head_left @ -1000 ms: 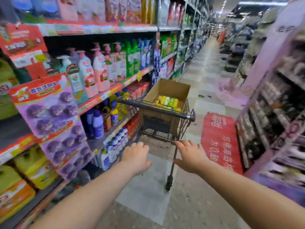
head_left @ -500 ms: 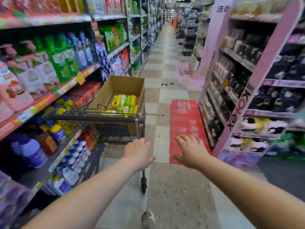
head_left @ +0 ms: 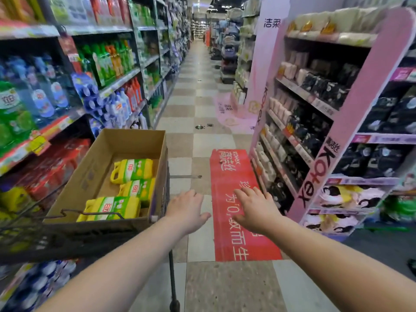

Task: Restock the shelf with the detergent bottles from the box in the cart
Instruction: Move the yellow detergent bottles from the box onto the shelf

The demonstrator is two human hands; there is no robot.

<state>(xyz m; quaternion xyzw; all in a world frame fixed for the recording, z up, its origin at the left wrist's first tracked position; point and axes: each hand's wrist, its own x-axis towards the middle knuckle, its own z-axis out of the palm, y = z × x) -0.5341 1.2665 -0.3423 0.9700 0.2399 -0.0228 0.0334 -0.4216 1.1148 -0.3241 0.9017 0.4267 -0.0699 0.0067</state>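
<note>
Hovering fingers (head_left: 190, 195) were straight, apart, clamped on nothing. Left hand (head_left: 186, 210) was just right of box (head_left: 94, 167), right hand (head_left: 256, 209) farther right over floor; both empty. Best move: reach left over box wall, grip nearest of detergent bottles (head_left: 132, 171) by handle. Box sat in cart (head_left: 29, 242), holding three yellow-green bottles lying flat. Shelf (head_left: 56, 129) just left.

Three yellow detergent bottles (head_left: 139, 188) lie on sides along right wall of cardboard box (head_left: 90, 174) in cart (head_left: 67, 242). Left hand (head_left: 185, 210) just beside box's near right corner. Right hand (head_left: 255, 209) over red floor mat (head_left: 227, 167). Both empty, fingers relaxed.
</note>
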